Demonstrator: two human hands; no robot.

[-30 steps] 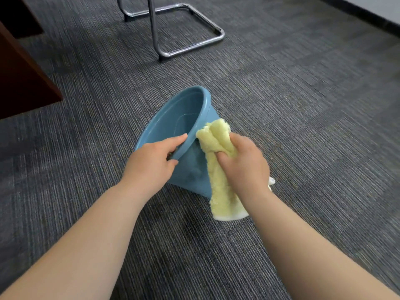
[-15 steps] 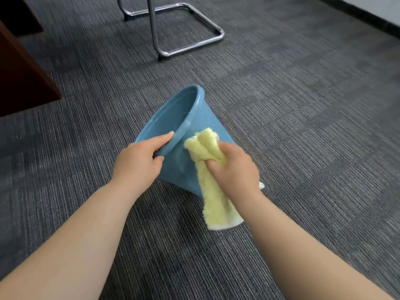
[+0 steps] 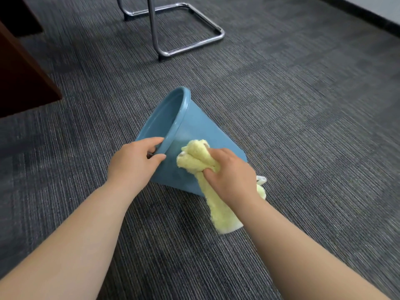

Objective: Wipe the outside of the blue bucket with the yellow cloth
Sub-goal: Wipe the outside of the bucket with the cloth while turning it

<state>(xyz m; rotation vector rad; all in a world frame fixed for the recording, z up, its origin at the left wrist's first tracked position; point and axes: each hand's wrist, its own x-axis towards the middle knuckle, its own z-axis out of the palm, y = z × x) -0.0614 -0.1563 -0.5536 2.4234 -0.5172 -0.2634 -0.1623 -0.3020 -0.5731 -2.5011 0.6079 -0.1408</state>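
i see left hand (image 3: 135, 161) clamped on light, stiff blue bucket (image 3: 194, 126) rim; right hand (image 3: 232, 176) fisted around soft yellow cloth (image 3: 195, 155), bucket tilted on carpet (image 3: 303, 126).

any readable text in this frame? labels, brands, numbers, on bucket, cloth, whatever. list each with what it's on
None readable.
Blue plastic bucket: no print or moulded mark on the visible wall or rim.
Yellow fluffy cloth: a small white tag shows beside the right hand, too small to tell if it is printed.
Grey striped carpet and chrome tube chair base: no markings.
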